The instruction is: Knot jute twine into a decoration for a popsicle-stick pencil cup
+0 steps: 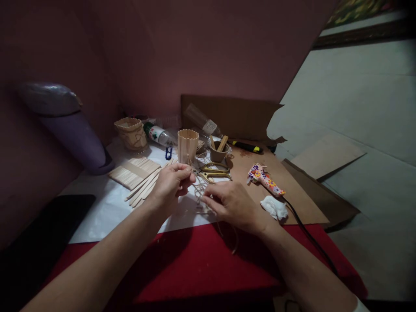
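Note:
My left hand (172,184) is closed in a pinch on a thin jute string (199,190) just in front of a cup built from wooden sticks (187,145). My right hand (229,203) lies lower right of it, its fingers pinched on the same tangled string, whose loose end trails toward the red cloth (201,260). Gold scissors (214,172) lie just beyond both hands.
Loose wooden sticks (136,173) lie left on white paper (107,208). A patterned glue gun (266,180) with a black cord and a white wad (274,207) rest on brown cardboard (292,195). A stick basket (131,132), bottle (159,135), small cup (218,151) and purple lamp (71,125) stand behind.

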Action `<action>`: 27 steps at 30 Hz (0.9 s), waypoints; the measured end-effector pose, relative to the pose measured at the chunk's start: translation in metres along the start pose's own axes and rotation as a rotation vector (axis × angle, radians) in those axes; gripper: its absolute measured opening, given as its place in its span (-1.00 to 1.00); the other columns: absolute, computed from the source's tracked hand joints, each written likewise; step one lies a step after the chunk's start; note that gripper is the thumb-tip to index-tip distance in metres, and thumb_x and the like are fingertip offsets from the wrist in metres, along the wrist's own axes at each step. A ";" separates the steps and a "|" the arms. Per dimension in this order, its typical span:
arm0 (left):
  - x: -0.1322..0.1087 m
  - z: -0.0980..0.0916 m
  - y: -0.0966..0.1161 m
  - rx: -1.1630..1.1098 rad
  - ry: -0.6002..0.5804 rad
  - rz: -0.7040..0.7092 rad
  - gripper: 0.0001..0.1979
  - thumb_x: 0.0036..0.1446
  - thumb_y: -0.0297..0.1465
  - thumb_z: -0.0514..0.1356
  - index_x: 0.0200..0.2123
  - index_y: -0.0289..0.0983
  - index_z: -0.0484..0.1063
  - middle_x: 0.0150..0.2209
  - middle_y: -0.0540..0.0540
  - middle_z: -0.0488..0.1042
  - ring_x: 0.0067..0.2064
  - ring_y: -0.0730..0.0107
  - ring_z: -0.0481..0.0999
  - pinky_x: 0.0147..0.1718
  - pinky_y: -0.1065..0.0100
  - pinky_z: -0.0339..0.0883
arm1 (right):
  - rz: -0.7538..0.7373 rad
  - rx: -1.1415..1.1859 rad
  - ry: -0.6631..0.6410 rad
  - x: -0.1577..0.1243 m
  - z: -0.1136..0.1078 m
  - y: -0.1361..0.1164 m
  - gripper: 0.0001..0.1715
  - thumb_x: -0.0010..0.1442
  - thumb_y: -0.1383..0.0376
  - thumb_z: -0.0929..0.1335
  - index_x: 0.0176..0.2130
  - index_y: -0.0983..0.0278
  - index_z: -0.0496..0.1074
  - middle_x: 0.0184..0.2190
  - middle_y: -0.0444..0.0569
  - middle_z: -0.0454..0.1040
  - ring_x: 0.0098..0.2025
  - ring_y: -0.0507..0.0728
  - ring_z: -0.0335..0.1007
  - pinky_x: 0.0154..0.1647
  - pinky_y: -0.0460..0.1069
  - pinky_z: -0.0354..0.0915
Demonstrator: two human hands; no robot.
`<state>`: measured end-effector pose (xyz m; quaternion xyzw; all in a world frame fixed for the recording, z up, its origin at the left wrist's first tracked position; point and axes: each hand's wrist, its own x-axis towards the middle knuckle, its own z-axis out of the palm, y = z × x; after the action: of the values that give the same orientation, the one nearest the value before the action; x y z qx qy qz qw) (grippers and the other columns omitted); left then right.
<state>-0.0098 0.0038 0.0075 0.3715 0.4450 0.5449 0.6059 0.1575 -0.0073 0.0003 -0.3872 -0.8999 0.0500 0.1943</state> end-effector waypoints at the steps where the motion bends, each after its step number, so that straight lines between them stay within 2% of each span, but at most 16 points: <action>1: 0.000 0.000 0.002 -0.015 -0.014 -0.019 -0.86 -0.12 -0.49 0.18 -0.60 -0.32 0.24 -0.68 0.06 0.29 -0.72 0.71 -0.02 -0.73 0.52 -0.26 | 0.085 -0.074 0.001 0.001 0.000 0.003 -0.56 0.26 0.11 0.18 -0.45 0.28 0.46 -0.55 -0.04 0.43 -0.50 0.04 0.27 -0.47 -0.06 0.00; 4: -0.001 -0.001 0.006 -0.014 -0.040 -0.042 -0.84 -0.14 -0.52 0.17 -0.63 -0.31 0.21 -0.73 0.10 0.18 -0.75 0.73 -0.10 -0.73 0.51 -0.35 | 0.406 -0.299 0.077 0.004 -0.006 0.014 -0.34 0.28 0.00 0.07 -0.45 0.30 0.51 -0.58 0.06 0.44 -0.52 0.10 0.31 -0.51 -0.04 -0.03; 7: -0.002 -0.001 0.006 0.018 -0.016 -0.022 -0.85 -0.15 -0.54 0.17 -0.61 -0.30 0.21 -0.72 0.10 0.18 -0.75 0.73 -0.08 -0.73 0.52 -0.35 | 0.695 -0.475 0.194 0.001 -0.023 0.030 -0.27 0.24 -0.05 0.08 -0.48 0.37 0.53 -0.55 0.18 0.44 -0.48 0.20 0.36 -0.50 0.00 0.04; 9: -0.003 0.000 0.006 0.043 0.041 0.010 -0.85 -0.13 -0.53 0.18 -0.58 -0.30 0.21 -0.72 0.10 0.20 -0.75 0.73 -0.06 -0.74 0.53 -0.33 | 0.773 -0.533 0.298 -0.004 -0.038 0.044 -0.32 0.23 -0.04 0.12 -0.45 0.38 0.53 -0.52 0.20 0.44 -0.45 0.23 0.38 -0.47 0.03 0.10; 12: -0.004 0.001 0.007 0.066 0.126 0.068 -0.85 -0.10 -0.50 0.19 -0.55 -0.29 0.22 -0.72 0.10 0.21 -0.75 0.71 -0.02 -0.75 0.54 -0.28 | 0.792 -0.513 0.484 -0.011 -0.056 0.061 -0.48 0.23 0.07 0.18 -0.40 0.38 0.51 -0.41 0.22 0.45 -0.35 0.27 0.39 -0.39 0.10 0.19; 14: -0.005 0.001 0.007 0.063 0.072 0.071 -0.85 -0.08 -0.47 0.20 -0.53 -0.29 0.23 -0.71 0.11 0.22 -0.74 0.72 -0.03 -0.74 0.55 -0.27 | 0.685 -0.352 0.588 -0.010 -0.057 0.062 -0.61 0.21 0.14 0.23 -0.36 0.37 0.49 -0.33 0.21 0.44 -0.24 0.29 0.38 -0.28 0.15 0.23; 16: -0.006 0.002 0.006 0.063 -0.064 0.041 -0.85 -0.04 -0.43 0.21 -0.51 -0.30 0.25 -0.70 0.11 0.25 -0.73 0.73 -0.04 -0.73 0.55 -0.28 | 0.421 -0.026 0.626 -0.005 -0.049 0.050 -0.71 0.21 0.19 0.25 -0.27 0.32 0.46 -0.24 0.13 0.43 -0.15 0.22 0.35 -0.15 0.13 0.24; 17: -0.007 0.003 0.005 0.078 -0.121 0.036 -0.85 -0.02 -0.40 0.21 -0.50 -0.30 0.27 -0.69 0.10 0.27 -0.72 0.73 -0.02 -0.73 0.55 -0.25 | 0.283 0.183 0.577 -0.002 -0.041 0.040 -0.73 0.21 0.20 0.25 -0.21 0.30 0.44 -0.18 0.10 0.42 -0.10 0.19 0.33 -0.08 0.11 0.24; 19: -0.010 0.006 0.002 0.133 -0.183 0.053 -0.84 0.01 -0.36 0.22 -0.48 -0.31 0.30 -0.66 0.07 0.32 -0.69 0.71 0.06 -0.71 0.57 -0.17 | 0.139 0.565 0.432 0.004 -0.024 0.017 -0.70 0.24 0.19 0.23 -0.08 0.26 0.37 -0.05 0.06 0.36 0.00 0.13 0.28 0.01 0.06 0.21; 21: -0.012 0.010 -0.002 0.180 -0.192 0.088 -0.83 0.01 -0.35 0.23 -0.47 -0.32 0.33 -0.65 0.05 0.36 -0.65 0.68 0.17 -0.68 0.58 -0.07 | 0.160 0.899 0.331 0.009 -0.008 -0.001 -0.66 0.22 0.17 0.26 -0.03 0.24 0.29 -0.06 0.04 0.37 -0.05 0.10 0.31 -0.06 0.03 0.26; 23: -0.014 0.013 -0.006 0.197 -0.190 0.123 -0.84 -0.01 -0.36 0.24 -0.48 -0.33 0.34 -0.65 0.04 0.37 -0.62 0.64 0.25 -0.65 0.57 0.03 | 0.239 1.133 0.262 0.011 0.003 -0.010 -0.67 0.20 0.15 0.28 -0.08 0.26 0.27 -0.25 -0.02 0.41 -0.26 0.05 0.37 -0.23 -0.01 0.30; 25: -0.015 0.016 -0.010 0.207 -0.169 0.160 -0.83 -0.04 -0.37 0.26 -0.50 -0.34 0.35 -0.65 0.03 0.38 -0.60 0.59 0.31 -0.61 0.53 0.12 | 0.351 1.248 0.222 0.011 0.007 -0.011 -0.67 0.16 0.13 0.31 -0.15 0.28 0.28 -0.40 -0.09 0.39 -0.42 0.00 0.33 -0.41 -0.07 0.26; 27: -0.014 0.017 -0.013 0.218 -0.143 0.187 -0.82 -0.07 -0.37 0.27 -0.52 -0.35 0.35 -0.65 0.03 0.38 -0.58 0.56 0.33 -0.57 0.50 0.19 | 0.444 1.308 0.152 0.010 0.006 -0.007 -0.66 0.12 0.11 0.34 -0.19 0.29 0.30 -0.45 -0.11 0.37 -0.47 -0.02 0.28 -0.53 -0.13 0.16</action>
<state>0.0098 -0.0113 0.0030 0.5129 0.4207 0.5193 0.5388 0.1443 -0.0045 -0.0004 -0.3680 -0.5684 0.5934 0.4352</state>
